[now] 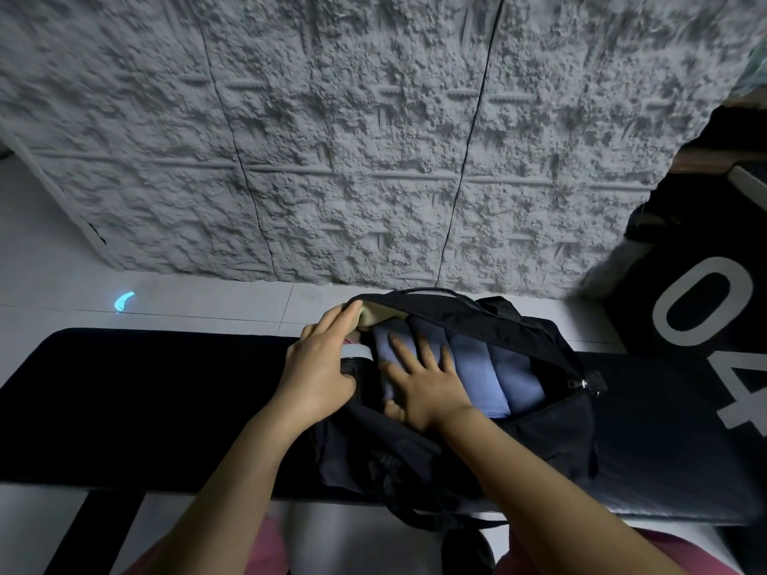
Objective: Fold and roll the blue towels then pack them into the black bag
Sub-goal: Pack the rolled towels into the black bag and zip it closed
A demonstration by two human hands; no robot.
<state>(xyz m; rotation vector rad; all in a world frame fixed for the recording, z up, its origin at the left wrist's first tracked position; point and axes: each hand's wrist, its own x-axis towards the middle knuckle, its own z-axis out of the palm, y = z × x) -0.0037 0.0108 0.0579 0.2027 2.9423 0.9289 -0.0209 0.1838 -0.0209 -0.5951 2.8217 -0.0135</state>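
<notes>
- The black bag (552, 425) lies open on the counter (145, 400), with the blue towels (489, 367) rolled and lined up side by side inside it.
- The left hand (319, 367) works the 9 o'clock side of the bag's mouth: grip spread, fingers straight against the rim, pushing the flap outward.
- The right hand (427, 388) lies flat on the rolls nearest 9 o'clock, grip spread, palm pressing down and pinching nothing.
- Packing looks nearly done, I'd say; this is the tamping-down step.
- To do it well, press with the whole palm so no roll unwinds, nudge it toward 3 o'clock against its neighbours, and hold the rim wide.
- Mind the grey-capped container (356, 351) at 9 o'clock and the zipper pull (587, 383) at 3 o'clock: the cloth should sit below the teeth.
</notes>
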